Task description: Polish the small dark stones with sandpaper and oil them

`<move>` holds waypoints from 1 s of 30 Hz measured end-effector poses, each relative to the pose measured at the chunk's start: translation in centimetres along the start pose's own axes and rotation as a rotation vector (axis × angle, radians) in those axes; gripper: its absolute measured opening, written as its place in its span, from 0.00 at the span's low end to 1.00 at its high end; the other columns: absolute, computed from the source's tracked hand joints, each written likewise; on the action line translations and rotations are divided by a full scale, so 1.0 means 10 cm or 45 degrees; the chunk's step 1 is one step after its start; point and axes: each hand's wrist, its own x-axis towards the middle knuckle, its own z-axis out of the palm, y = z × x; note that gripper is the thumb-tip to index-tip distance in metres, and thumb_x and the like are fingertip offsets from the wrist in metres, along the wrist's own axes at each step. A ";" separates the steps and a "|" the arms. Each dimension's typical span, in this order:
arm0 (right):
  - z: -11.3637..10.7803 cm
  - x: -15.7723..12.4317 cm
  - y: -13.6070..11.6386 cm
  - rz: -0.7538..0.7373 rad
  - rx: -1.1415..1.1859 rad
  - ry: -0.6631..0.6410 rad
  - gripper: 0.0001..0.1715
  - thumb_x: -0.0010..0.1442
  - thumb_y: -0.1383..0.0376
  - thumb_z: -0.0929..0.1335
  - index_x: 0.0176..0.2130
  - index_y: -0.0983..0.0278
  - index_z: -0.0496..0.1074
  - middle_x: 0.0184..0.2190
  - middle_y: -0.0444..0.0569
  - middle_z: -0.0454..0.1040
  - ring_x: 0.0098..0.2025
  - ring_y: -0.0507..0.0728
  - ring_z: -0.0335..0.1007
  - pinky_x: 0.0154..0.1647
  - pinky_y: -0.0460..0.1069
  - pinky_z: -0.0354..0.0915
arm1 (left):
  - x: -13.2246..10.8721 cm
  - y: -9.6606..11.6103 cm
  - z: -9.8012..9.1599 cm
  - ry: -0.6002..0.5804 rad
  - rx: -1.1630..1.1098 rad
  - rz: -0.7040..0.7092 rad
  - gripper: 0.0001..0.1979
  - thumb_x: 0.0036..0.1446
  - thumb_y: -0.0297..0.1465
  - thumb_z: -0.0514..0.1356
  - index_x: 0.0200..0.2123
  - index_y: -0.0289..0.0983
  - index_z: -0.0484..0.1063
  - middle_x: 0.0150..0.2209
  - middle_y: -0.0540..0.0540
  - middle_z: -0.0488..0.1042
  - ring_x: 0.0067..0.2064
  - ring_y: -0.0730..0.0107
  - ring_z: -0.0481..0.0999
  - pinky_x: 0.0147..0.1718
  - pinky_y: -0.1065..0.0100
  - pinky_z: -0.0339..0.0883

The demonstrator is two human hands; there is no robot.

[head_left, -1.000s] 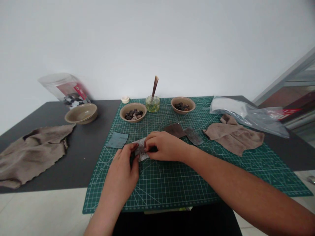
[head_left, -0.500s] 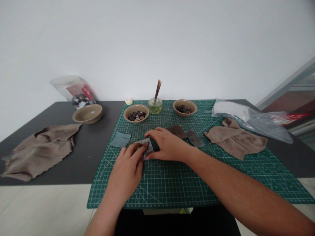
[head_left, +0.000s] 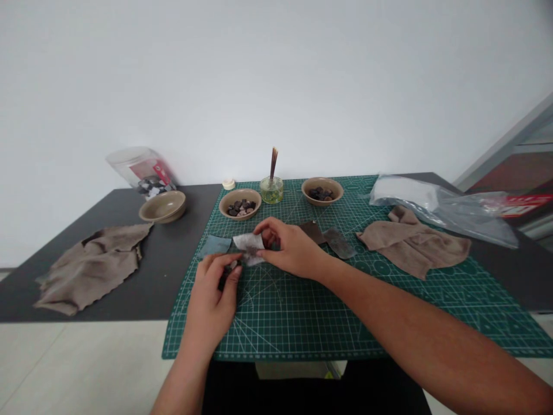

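Observation:
My right hand (head_left: pixel 288 249) pinches a small pale grey sheet, like sandpaper (head_left: pixel 247 246), just above the green cutting mat (head_left: pixel 345 300). My left hand (head_left: pixel 213 300) is curled below it, fingertips closed on a small dark piece (head_left: pixel 231 269) that touches the sheet's lower edge. A blue-grey sheet (head_left: pixel 214 245) lies flat on the mat just left of my hands. Two dark sheets (head_left: pixel 328 236) lie behind my right wrist.
Two tan bowls of dark stones (head_left: pixel 239 203) (head_left: pixel 322 191) and a small glass with sticks (head_left: pixel 272 189) stand at the mat's far edge. Stacked bowls (head_left: pixel 163 207) and a plastic jar (head_left: pixel 140 171) sit far left. Brown cloths (head_left: pixel 90 266) (head_left: pixel 413 242) lie either side; a plastic bag (head_left: pixel 444 210) right.
My right hand has lifted the pale sheet off the mat and turned it up. My left hand has pulled back slightly with the small dark piece. The camera has shifted left and tilted.

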 end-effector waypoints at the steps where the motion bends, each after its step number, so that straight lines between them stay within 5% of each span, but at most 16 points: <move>1: -0.01 0.00 0.00 -0.034 0.051 0.102 0.21 0.54 0.72 0.71 0.46 0.61 0.64 0.30 0.40 0.70 0.33 0.52 0.70 0.37 0.48 0.64 | -0.01 -0.01 0.00 0.036 -0.036 -0.046 0.09 0.64 0.35 0.56 0.45 0.41 0.73 0.42 0.46 0.72 0.45 0.62 0.72 0.46 0.60 0.67; 3: -0.02 0.00 0.01 -0.080 0.080 0.235 0.25 0.53 0.71 0.71 0.49 0.61 0.61 0.31 0.39 0.69 0.34 0.52 0.69 0.38 0.48 0.64 | -0.02 -0.03 0.00 0.086 -0.111 -0.141 0.09 0.63 0.36 0.58 0.44 0.41 0.72 0.39 0.48 0.73 0.41 0.65 0.73 0.41 0.63 0.67; 6: -0.01 -0.01 0.04 0.002 -0.057 0.175 0.29 0.52 0.71 0.71 0.51 0.62 0.61 0.32 0.41 0.71 0.34 0.54 0.70 0.38 0.49 0.64 | -0.03 -0.04 0.01 0.113 -0.222 -0.252 0.10 0.60 0.38 0.61 0.43 0.41 0.72 0.34 0.51 0.72 0.36 0.68 0.73 0.37 0.66 0.67; 11: -0.03 0.00 0.01 0.039 -0.139 0.208 0.15 0.56 0.66 0.71 0.44 0.62 0.67 0.37 0.45 0.76 0.37 0.55 0.73 0.39 0.48 0.63 | -0.03 0.00 0.00 0.118 -0.299 -0.318 0.12 0.56 0.39 0.64 0.41 0.40 0.72 0.30 0.52 0.71 0.33 0.69 0.73 0.35 0.67 0.67; 16: -0.02 0.00 0.03 0.071 -0.139 0.163 0.17 0.54 0.66 0.71 0.44 0.62 0.67 0.38 0.47 0.77 0.39 0.56 0.74 0.41 0.49 0.65 | -0.02 0.04 -0.01 0.170 -0.349 -0.375 0.11 0.55 0.38 0.64 0.39 0.40 0.73 0.30 0.51 0.72 0.32 0.69 0.73 0.33 0.68 0.68; 25: -0.01 -0.02 0.00 0.112 -0.054 0.259 0.15 0.54 0.66 0.72 0.42 0.61 0.67 0.32 0.42 0.76 0.33 0.54 0.73 0.35 0.48 0.64 | -0.04 0.02 -0.01 0.154 -0.359 -0.317 0.10 0.55 0.37 0.65 0.39 0.41 0.73 0.29 0.53 0.72 0.32 0.71 0.73 0.33 0.70 0.68; 30: 0.01 -0.01 0.11 0.123 0.153 0.362 0.24 0.55 0.62 0.72 0.49 0.60 0.63 0.33 0.42 0.77 0.33 0.55 0.74 0.36 0.49 0.67 | -0.10 -0.02 -0.02 0.033 -0.348 -0.214 0.11 0.56 0.36 0.65 0.42 0.42 0.74 0.30 0.53 0.73 0.33 0.71 0.75 0.35 0.69 0.69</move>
